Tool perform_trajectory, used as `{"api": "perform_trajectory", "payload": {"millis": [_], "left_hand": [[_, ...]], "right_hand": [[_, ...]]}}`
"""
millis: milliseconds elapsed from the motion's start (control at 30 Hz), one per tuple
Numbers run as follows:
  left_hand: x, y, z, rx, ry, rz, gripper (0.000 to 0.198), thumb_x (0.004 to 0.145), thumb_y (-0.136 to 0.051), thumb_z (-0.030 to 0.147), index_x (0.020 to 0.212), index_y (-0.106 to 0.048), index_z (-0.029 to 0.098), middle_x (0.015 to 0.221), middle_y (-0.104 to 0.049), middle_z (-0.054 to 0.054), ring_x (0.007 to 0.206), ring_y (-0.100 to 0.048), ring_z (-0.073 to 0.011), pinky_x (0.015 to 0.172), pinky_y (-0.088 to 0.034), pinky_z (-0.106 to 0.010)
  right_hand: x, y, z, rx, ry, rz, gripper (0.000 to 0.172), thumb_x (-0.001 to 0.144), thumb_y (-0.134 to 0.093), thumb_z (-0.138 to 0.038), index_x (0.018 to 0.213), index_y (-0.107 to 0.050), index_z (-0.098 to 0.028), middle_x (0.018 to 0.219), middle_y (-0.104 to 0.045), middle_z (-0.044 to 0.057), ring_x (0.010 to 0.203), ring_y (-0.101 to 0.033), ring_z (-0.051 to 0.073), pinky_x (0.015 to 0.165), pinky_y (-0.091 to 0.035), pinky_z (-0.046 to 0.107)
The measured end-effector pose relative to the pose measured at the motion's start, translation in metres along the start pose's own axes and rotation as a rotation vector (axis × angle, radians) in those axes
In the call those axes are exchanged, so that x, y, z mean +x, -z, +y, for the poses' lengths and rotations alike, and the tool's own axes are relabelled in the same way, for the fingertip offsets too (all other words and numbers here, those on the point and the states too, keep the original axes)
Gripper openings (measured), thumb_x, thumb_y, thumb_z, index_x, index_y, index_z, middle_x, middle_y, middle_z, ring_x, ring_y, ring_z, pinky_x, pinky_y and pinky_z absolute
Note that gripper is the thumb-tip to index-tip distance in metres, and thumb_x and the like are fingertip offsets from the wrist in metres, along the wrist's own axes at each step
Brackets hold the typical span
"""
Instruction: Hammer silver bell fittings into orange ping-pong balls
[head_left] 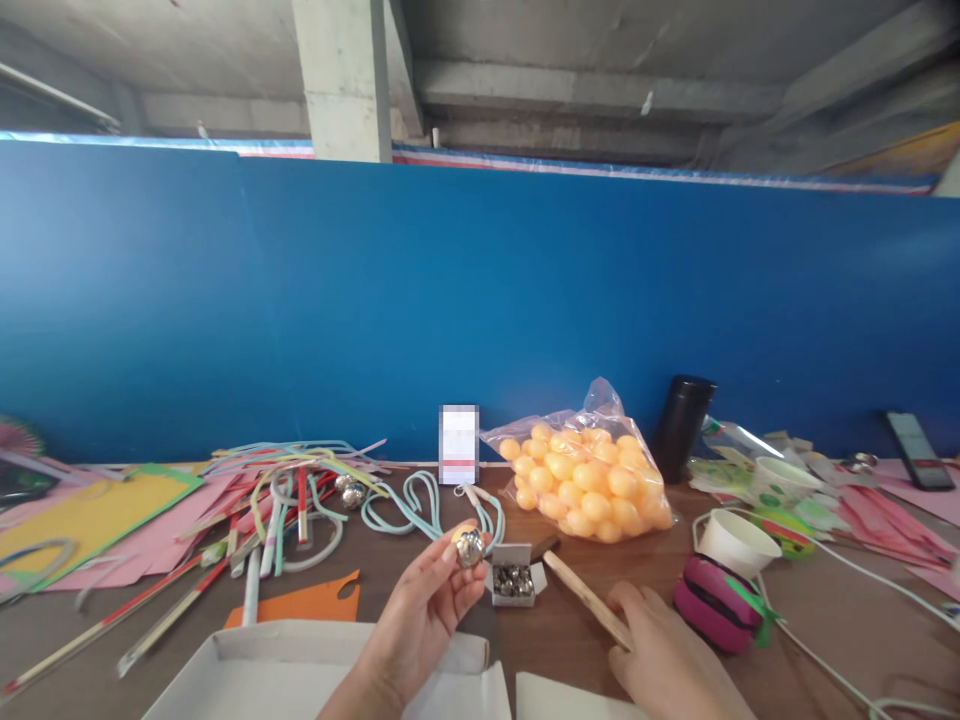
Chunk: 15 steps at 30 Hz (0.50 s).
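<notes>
My left hand (429, 612) is closed on an orange ball (469, 545), raised over the table. Shiny silver tacks cover the side of the ball facing me, and some orange shows at its top. Just right of that hand stands a small open box (513, 600) with silver thumbtacks in it. My right hand (660, 640) grips the near end of a pale wooden stick (589, 600), its fingers curled round it. The stick slants away to the left towards the small box.
A clear bag of orange balls (592, 485) lies behind, beside a black bottle (684, 425). White paper cups (739, 542) and a purple pouch (716, 605) are right. Tubes, sticks and coloured paper (135, 510) crowd the left. A white box (277, 665) sits in front.
</notes>
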<state>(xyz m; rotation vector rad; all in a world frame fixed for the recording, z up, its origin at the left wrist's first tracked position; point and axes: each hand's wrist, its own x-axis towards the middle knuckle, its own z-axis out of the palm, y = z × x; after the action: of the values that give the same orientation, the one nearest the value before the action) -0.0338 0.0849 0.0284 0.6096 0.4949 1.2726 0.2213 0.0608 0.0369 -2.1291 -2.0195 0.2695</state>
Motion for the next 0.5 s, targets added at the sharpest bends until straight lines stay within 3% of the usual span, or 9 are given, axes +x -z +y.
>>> {"api": "perform_trajectory", "payload": {"millis": [233, 400, 500], "left_hand": [[-0.001, -0.006, 0.002, 0.033, -0.007, -0.008, 0.040, 0.083, -0.062, 0.021, 0.123, -0.059, 0.018, 0.104, -0.066, -0.009, 0.083, -0.063, -0.0129, 0.075, -0.051, -0.024], [0.001, -0.005, 0.001, 0.058, -0.017, 0.028, 0.041, 0.080, -0.066, 0.023, 0.121, -0.061, 0.019, 0.098, -0.067, -0.008, 0.082, -0.063, -0.0131, 0.076, -0.050, -0.024], [0.002, -0.004, 0.000, 0.070, -0.022, 0.055, 0.041, 0.080, -0.067, 0.024, 0.120, -0.061, 0.018, 0.096, -0.067, -0.008, 0.081, -0.063, -0.0133, 0.076, -0.050, -0.025]], "right_hand": [[-0.002, 0.001, 0.002, 0.047, 0.072, 0.238, 0.024, 0.070, -0.046, -0.010, 0.088, -0.057, -0.023, 0.090, -0.060, 0.006, 0.085, -0.062, 0.024, 0.072, -0.044, 0.034], [-0.008, 0.005, -0.004, 0.212, 0.230, 0.476, 0.027, 0.074, -0.048, -0.019, 0.101, -0.051, -0.026, 0.097, -0.061, 0.006, 0.088, -0.062, 0.023, 0.077, -0.049, 0.033], [-0.012, 0.008, -0.007, 0.286, 0.356, 0.527, 0.028, 0.077, -0.050, -0.020, 0.104, -0.052, -0.026, 0.095, -0.063, 0.007, 0.086, -0.064, 0.023, 0.074, -0.052, 0.030]]}}
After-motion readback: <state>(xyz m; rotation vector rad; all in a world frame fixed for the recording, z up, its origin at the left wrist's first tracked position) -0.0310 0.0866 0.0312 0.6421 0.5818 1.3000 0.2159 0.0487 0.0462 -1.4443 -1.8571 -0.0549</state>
